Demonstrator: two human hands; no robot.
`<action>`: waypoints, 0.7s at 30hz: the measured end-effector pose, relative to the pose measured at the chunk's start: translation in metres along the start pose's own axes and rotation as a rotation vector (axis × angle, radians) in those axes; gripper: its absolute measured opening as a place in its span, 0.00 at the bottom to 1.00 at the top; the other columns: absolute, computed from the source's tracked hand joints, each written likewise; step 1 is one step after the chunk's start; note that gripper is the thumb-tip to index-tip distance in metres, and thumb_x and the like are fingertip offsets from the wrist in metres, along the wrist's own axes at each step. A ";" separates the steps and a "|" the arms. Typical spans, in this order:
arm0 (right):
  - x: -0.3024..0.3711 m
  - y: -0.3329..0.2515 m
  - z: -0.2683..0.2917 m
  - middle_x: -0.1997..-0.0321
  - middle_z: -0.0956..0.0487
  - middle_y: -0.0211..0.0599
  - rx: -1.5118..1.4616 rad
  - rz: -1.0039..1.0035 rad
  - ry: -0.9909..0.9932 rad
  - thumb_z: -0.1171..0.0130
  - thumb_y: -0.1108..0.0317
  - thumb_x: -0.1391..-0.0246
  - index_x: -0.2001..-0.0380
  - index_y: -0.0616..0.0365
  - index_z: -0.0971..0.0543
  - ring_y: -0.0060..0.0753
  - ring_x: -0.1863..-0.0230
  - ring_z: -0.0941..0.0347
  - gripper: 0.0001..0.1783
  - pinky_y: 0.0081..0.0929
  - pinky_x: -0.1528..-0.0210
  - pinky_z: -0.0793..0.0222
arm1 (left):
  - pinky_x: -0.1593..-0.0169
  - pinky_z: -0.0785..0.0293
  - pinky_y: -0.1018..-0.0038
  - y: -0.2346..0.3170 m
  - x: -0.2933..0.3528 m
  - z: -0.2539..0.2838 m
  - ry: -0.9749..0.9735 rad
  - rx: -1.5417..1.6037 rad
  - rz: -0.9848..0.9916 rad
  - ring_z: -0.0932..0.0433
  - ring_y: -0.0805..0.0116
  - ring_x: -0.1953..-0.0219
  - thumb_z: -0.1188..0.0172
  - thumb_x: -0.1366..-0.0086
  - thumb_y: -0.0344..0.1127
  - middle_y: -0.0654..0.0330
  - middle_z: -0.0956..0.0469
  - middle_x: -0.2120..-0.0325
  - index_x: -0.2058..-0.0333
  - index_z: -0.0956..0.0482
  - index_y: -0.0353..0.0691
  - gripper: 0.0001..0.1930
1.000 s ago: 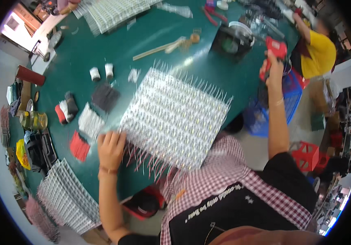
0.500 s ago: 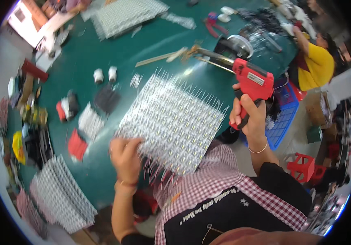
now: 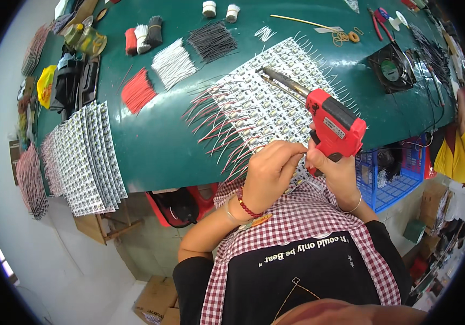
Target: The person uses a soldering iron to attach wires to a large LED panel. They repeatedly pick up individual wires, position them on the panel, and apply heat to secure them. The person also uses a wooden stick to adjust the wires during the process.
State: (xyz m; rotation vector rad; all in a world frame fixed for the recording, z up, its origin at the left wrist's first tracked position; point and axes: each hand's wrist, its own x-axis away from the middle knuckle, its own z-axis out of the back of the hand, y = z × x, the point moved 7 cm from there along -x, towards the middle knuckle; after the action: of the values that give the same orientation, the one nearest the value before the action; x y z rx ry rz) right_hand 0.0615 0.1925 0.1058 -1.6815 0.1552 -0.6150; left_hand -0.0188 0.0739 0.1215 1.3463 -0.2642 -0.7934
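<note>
My right hand [image 3: 338, 176] is wrapped round the handle of a red and black soldering gun [image 3: 334, 127]. Its long metal tip points up and left over a panel of small circuit boards [image 3: 243, 92]. Red and white wires [image 3: 224, 127] stick out along the panel's left edge, and pale wires along the far right edge. Close by the right thumb, the fingers of my left hand [image 3: 269, 173] are pinched together above the panel's near corner. What they hold, if anything, is too small to make out.
Bundles of red wires [image 3: 138, 91], white wires [image 3: 174, 63] and black wires [image 3: 212, 41] lie on the green table [image 3: 162, 146]. Stacked panels [image 3: 89, 162] rest at its left edge. A black fan [image 3: 390, 67] stands right, above a blue crate [image 3: 392, 187].
My left hand has let go of the panel's left edge and come over beside the right hand. The panel now lies on the table near me, with the soldering gun's tip above it.
</note>
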 end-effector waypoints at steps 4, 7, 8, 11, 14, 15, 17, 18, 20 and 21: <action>0.002 -0.001 -0.003 0.70 0.24 0.26 -0.067 -0.011 0.039 0.34 0.69 0.47 0.62 0.60 0.24 0.15 0.70 0.29 0.12 0.16 0.69 0.33 | 0.70 0.29 0.68 -0.005 0.005 0.002 0.006 -0.070 0.041 0.25 0.58 0.75 0.40 0.44 0.21 0.53 0.24 0.77 0.65 0.22 0.34 0.07; 0.005 0.000 -0.003 0.65 0.23 0.27 -0.016 0.058 0.081 0.34 0.76 0.49 0.57 0.61 0.25 0.18 0.65 0.27 0.15 0.18 0.63 0.29 | 0.74 0.31 0.74 -0.011 0.004 0.000 0.028 -0.072 0.027 0.26 0.67 0.79 0.40 0.44 0.22 0.56 0.23 0.76 0.67 0.22 0.34 0.06; 0.006 0.000 -0.001 0.64 0.22 0.29 0.064 0.029 0.057 0.36 0.79 0.49 0.57 0.62 0.24 0.20 0.62 0.26 0.15 0.20 0.59 0.28 | 0.75 0.30 0.74 -0.009 0.004 -0.002 0.022 -0.074 0.026 0.26 0.66 0.79 0.40 0.44 0.22 0.56 0.23 0.76 0.67 0.23 0.34 0.05; 0.009 0.002 0.004 0.62 0.22 0.30 0.198 0.088 0.029 0.37 0.80 0.49 0.58 0.62 0.24 0.19 0.61 0.26 0.14 0.20 0.59 0.28 | 0.75 0.30 0.74 -0.004 0.002 -0.006 -0.004 -0.073 -0.015 0.26 0.65 0.79 0.40 0.44 0.22 0.56 0.24 0.76 0.69 0.25 0.33 0.05; 0.008 0.002 0.005 0.62 0.22 0.31 0.173 0.041 0.057 0.37 0.80 0.49 0.59 0.62 0.23 0.19 0.62 0.26 0.13 0.20 0.60 0.28 | 0.75 0.30 0.74 -0.006 0.004 -0.009 -0.020 -0.075 0.022 0.26 0.66 0.79 0.41 0.44 0.22 0.55 0.24 0.77 0.69 0.27 0.33 0.05; 0.008 0.002 0.006 0.63 0.22 0.31 0.177 0.051 0.059 0.37 0.80 0.49 0.59 0.62 0.23 0.19 0.62 0.26 0.13 0.20 0.61 0.28 | 0.75 0.30 0.74 -0.007 0.005 -0.010 -0.035 -0.066 0.045 0.26 0.66 0.79 0.41 0.44 0.22 0.55 0.25 0.77 0.70 0.27 0.33 0.05; 0.008 0.004 0.007 0.63 0.22 0.31 0.185 0.072 0.056 0.37 0.80 0.50 0.60 0.63 0.23 0.18 0.62 0.26 0.13 0.20 0.61 0.28 | 0.75 0.31 0.74 -0.011 0.006 -0.012 -0.060 -0.044 0.089 0.26 0.67 0.79 0.41 0.44 0.22 0.55 0.25 0.77 0.70 0.28 0.33 0.05; 0.008 0.004 0.008 0.63 0.22 0.31 0.197 0.070 0.057 0.37 0.80 0.50 0.60 0.62 0.23 0.18 0.62 0.26 0.12 0.19 0.61 0.28 | 0.75 0.31 0.74 -0.012 0.006 -0.012 -0.073 -0.029 0.110 0.26 0.67 0.79 0.41 0.44 0.22 0.55 0.25 0.77 0.70 0.28 0.33 0.04; 0.010 0.003 0.009 0.63 0.22 0.31 0.218 0.068 0.059 0.37 0.79 0.49 0.60 0.62 0.23 0.18 0.62 0.26 0.12 0.19 0.62 0.28 | 0.75 0.31 0.74 -0.011 0.005 -0.011 -0.097 -0.005 0.135 0.26 0.67 0.80 0.41 0.44 0.22 0.55 0.25 0.78 0.70 0.28 0.33 0.04; 0.011 0.005 0.010 0.63 0.22 0.31 0.231 0.062 0.053 0.37 0.79 0.49 0.60 0.62 0.23 0.18 0.62 0.26 0.12 0.19 0.62 0.28 | 0.75 0.31 0.74 -0.010 0.004 -0.010 -0.110 0.007 0.138 0.27 0.67 0.80 0.41 0.44 0.22 0.55 0.25 0.78 0.70 0.28 0.33 0.04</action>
State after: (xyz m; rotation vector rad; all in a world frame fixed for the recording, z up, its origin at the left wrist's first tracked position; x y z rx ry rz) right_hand 0.0769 0.1955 0.1041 -1.4335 0.1675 -0.6071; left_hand -0.0136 0.0788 0.1086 1.2779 -0.4419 -0.7515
